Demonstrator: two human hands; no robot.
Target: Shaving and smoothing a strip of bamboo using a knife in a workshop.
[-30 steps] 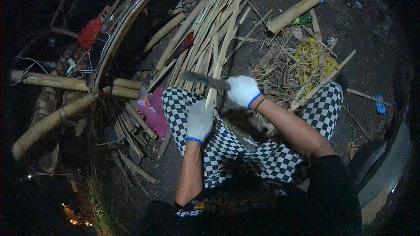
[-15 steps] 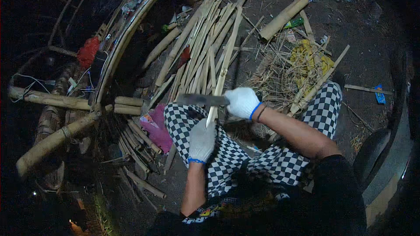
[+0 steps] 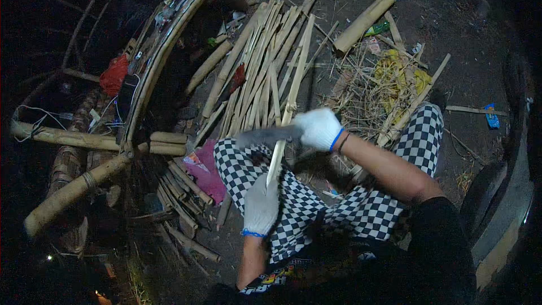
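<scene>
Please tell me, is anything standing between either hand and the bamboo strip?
Yes, at the right hand: it grips a knife that crosses over the bamboo strip; whether they touch, I cannot tell. At the left hand, nothing visible stands between except its glove, closed around the strip's lower end.

White, blue-cuffed gloves (image 3: 261, 206) cover my hands (image 3: 317, 129); I wear checkered trousers (image 3: 418, 142), a dark wristband (image 3: 341, 140) and, toward four o'clock, a black sleeve (image 3: 440, 231).
</scene>
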